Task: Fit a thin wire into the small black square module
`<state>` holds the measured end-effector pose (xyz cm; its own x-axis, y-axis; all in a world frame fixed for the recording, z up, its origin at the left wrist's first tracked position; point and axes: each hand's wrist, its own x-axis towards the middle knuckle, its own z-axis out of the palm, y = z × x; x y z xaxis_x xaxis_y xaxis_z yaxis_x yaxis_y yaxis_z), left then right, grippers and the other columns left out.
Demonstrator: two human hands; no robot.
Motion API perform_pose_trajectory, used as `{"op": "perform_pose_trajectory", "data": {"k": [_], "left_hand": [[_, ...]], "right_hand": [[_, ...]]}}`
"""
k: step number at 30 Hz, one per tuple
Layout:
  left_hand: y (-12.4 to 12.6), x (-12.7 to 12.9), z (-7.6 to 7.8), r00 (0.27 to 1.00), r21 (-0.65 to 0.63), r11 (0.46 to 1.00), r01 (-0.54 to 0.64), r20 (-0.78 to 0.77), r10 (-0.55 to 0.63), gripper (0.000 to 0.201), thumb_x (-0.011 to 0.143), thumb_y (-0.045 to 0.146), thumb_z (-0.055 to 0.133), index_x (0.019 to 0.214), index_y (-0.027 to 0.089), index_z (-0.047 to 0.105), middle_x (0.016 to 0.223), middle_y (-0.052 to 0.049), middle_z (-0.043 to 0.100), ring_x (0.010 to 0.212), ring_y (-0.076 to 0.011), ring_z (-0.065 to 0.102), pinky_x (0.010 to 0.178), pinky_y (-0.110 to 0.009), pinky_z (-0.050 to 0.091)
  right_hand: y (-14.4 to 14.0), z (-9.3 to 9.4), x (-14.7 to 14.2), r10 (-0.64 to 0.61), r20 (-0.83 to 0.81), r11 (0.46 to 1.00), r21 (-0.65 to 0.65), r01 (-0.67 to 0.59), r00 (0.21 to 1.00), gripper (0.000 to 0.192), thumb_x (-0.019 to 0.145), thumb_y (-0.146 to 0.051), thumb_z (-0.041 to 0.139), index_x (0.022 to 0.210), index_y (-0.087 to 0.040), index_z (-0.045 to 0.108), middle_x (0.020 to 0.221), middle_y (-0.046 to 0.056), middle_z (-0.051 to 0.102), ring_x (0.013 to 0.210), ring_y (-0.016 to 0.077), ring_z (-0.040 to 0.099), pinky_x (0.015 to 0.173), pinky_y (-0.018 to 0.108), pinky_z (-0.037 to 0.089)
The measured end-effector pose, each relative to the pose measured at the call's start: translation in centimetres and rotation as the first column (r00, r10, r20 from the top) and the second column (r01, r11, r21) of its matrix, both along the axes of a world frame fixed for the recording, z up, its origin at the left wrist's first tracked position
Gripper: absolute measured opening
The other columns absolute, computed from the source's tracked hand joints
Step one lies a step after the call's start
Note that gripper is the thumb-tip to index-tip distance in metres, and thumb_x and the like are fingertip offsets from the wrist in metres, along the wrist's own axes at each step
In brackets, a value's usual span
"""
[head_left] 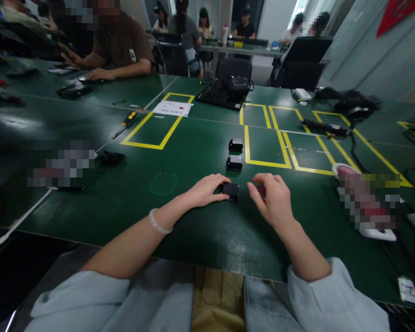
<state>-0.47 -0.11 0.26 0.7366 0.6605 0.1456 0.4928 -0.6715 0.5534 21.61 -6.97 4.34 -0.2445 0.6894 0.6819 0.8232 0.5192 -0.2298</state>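
Three small black box-shaped parts lie in a row on the green table (193,230). My left hand (207,189) rests on the table with its fingertips on the nearest black part (231,190), holding it in place. My right hand (271,198) hovers just right of that part with fingers curled and pinched on something small and dark (261,188) that I cannot make out. The middle black part (234,162) and the far black part (235,145) sit untouched beyond my hands. A pale bangle (158,223) circles my left wrist.
Yellow tape rectangles (266,147) mark the table beyond the parts. A black tray (224,94), a white paper (173,108), a screwdriver (127,121) and cables (349,103) lie farther off. A seated person (117,46) works at the far left; others sit behind.
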Motion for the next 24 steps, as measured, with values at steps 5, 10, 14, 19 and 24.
{"op": "perform_pose_trajectory", "data": {"k": [5,10,14,19,24], "left_hand": [[0.02,-0.02,-0.03,1.000,0.001,1.000,0.000,0.004,0.000,0.037,0.089,0.043,0.061,0.120,0.022,0.055,0.113,-0.007,0.060,0.105,-0.0239,0.056,0.090,-0.036,0.043],[0.00,-0.02,0.03,1.000,-0.009,1.000,-0.001,0.011,0.001,0.037,0.089,0.043,0.061,0.118,0.022,0.056,0.112,-0.007,0.060,0.103,-0.0240,0.056,0.089,-0.036,0.044],[0.00,-0.01,0.05,1.000,-0.012,1.000,-0.002,0.007,0.002,0.037,0.089,0.044,0.061,0.118,0.022,0.055,0.112,-0.007,0.060,0.103,-0.0239,0.056,0.089,-0.036,0.044],[0.05,-0.03,0.01,1.000,-0.013,1.000,0.002,0.006,-0.001,0.038,0.089,0.044,0.060,0.119,0.022,0.055,0.112,-0.007,0.060,0.103,-0.0241,0.056,0.089,-0.036,0.043],[0.01,0.00,0.01,1.000,-0.009,1.000,-0.001,0.018,0.001,0.037,0.089,0.043,0.061,0.118,0.022,0.056,0.112,-0.007,0.060,0.103,-0.0237,0.056,0.089,-0.036,0.044]], "right_hand": [[0.18,-0.14,0.10,-0.001,-0.001,1.000,0.029,0.001,1.000,0.002,0.091,-0.022,0.051,0.092,-0.021,0.053,0.071,-0.001,0.060,0.061,0.0138,0.051,0.063,0.029,0.040],[0.11,0.12,-0.08,-0.001,-0.005,0.999,0.048,0.001,1.000,0.013,0.088,-0.017,0.047,0.100,-0.021,0.052,0.072,0.000,0.061,0.064,0.0162,0.055,0.067,0.031,0.043],[0.05,0.12,-0.01,0.011,0.009,1.000,0.013,-0.011,1.000,0.009,0.090,-0.023,0.050,0.098,-0.021,0.053,0.077,0.001,0.064,0.066,0.0161,0.056,0.068,0.032,0.043],[0.14,-0.13,0.15,0.014,0.011,1.000,0.019,-0.014,1.000,0.005,0.091,-0.022,0.051,0.095,-0.022,0.053,0.077,0.001,0.065,0.063,0.0148,0.055,0.065,0.031,0.042],[0.01,0.05,-0.07,0.025,-0.030,1.000,0.017,-0.024,0.999,0.015,0.089,-0.017,0.047,0.103,-0.021,0.052,0.073,0.000,0.061,0.065,0.0161,0.055,0.067,0.031,0.043]]}}
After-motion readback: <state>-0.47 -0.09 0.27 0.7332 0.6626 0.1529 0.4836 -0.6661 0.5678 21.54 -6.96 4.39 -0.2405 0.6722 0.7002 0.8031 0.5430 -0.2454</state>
